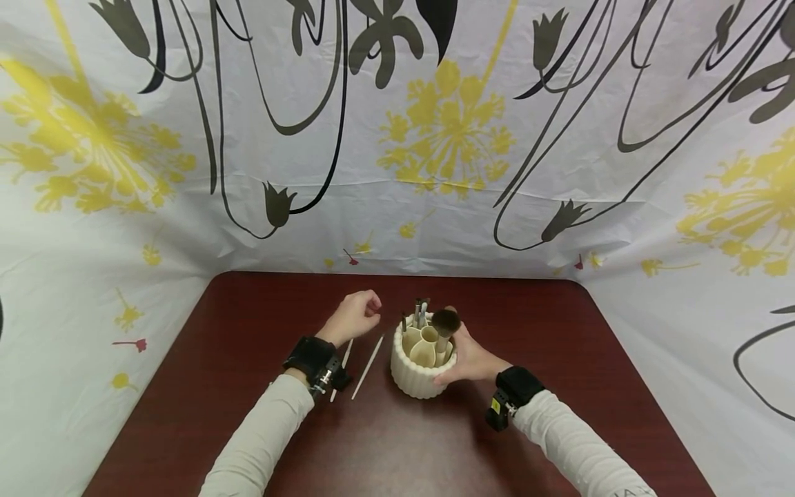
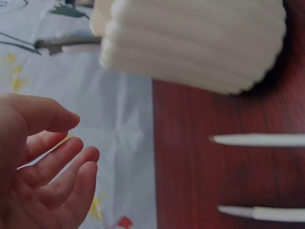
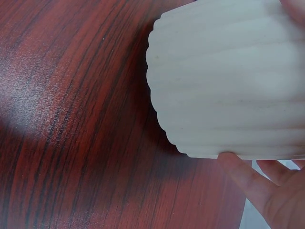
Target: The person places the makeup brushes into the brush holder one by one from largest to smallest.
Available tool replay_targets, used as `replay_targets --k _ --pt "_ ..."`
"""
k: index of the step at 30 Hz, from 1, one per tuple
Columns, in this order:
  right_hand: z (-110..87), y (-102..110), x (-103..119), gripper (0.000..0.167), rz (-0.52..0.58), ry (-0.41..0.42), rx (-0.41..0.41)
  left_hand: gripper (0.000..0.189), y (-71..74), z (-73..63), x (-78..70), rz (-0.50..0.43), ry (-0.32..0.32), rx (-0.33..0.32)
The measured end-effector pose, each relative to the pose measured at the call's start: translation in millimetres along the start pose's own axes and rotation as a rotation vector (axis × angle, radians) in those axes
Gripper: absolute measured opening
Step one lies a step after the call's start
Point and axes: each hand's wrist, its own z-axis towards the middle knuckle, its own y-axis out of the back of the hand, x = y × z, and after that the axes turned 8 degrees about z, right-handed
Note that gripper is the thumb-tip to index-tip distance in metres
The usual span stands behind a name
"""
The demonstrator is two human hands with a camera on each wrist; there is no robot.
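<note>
A cream ribbed makeup-brush holder (image 1: 417, 378) with inner compartments stands on the table. My right hand (image 1: 473, 356) grips its right side, thumb in front and fingers round the far side; the right wrist view shows fingers (image 3: 248, 179) against the ribbed wall. A large dark fluffy brush (image 1: 446, 323) and several smaller brushes (image 1: 421, 314) stand in the holder. Left of it, my left hand (image 1: 352, 319) hovers with loosely bent fingers and nothing between them. Two slim white-handled brushes, a nearer one (image 2: 259, 140) and another (image 2: 279, 214), lie on the table beside the left wrist.
The dark red wood-grain table (image 1: 397, 449) has rounded far corners. Behind it and along its sides hangs a white cloth (image 1: 348, 166) printed with grey tulips and yellow flowers. Both wrists wear black camera straps.
</note>
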Motion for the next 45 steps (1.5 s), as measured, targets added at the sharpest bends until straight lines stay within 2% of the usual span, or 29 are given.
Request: replay_targets --k 5,11,15,23,28,38,45 --pt "-1.1 1 1 0.115 -0.008 -0.028 0.009 0.014 -0.9 -3.0 16.2 0.010 0.074 -0.001" --pt "-2.1 1 1 0.115 0.004 -0.036 0.021 0.014 0.7 -7.5 30.8 0.001 0.123 -0.014" --pt "-3.4 0 4 0.114 0.023 -0.032 0.012 0.016 -0.7 -9.7 39.6 0.007 0.161 0.005" --pt "-1.8 0 -1 0.113 0.022 -0.004 0.003 0.017 -8.6 -18.1 57.4 0.036 0.169 0.020" --pt "-2.3 -1 -1 0.114 0.029 0.009 0.001 0.018 -14.0 -23.1 66.4 0.043 0.205 0.051" --pt "-2.2 -1 1 0.113 0.010 -0.022 0.003 0.022 -22.9 -34.3 75.5 0.072 0.279 0.139" --pt "-1.7 0 1 0.113 0.010 -0.010 -0.002 0.020 -32.8 -40.3 76.7 0.099 0.262 0.172"
